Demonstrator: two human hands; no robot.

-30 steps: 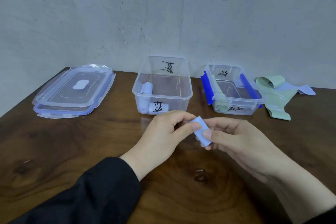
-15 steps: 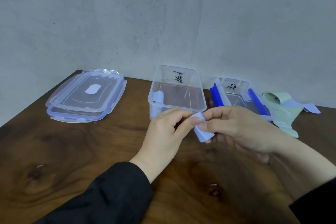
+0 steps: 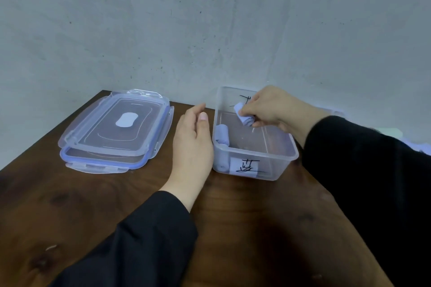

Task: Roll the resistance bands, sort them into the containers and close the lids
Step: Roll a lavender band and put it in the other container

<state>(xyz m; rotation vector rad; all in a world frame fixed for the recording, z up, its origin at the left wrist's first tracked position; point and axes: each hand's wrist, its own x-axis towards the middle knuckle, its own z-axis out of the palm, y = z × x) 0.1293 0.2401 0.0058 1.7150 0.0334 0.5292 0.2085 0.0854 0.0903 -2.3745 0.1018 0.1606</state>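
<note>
Right hand (image 3: 274, 107) pinching rolled blue band (image 3: 243, 116) over container (image 3: 283, 147) for drop-in (another roll below-left); left hand (image 3: 192, 144) relaxed, bracing the wall.

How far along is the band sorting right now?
Done: one rolled band already lies in the open container. In hand: the right hand holds a second blue roll over it, while the left hand rests alongside. Left: both lids sit stacked aside, none closed.

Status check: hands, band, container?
Right hand pinches rolled blue band above open container. Left hand open beside its left wall. One roll already inside. Lids stacked left, nothing blocking.
</note>
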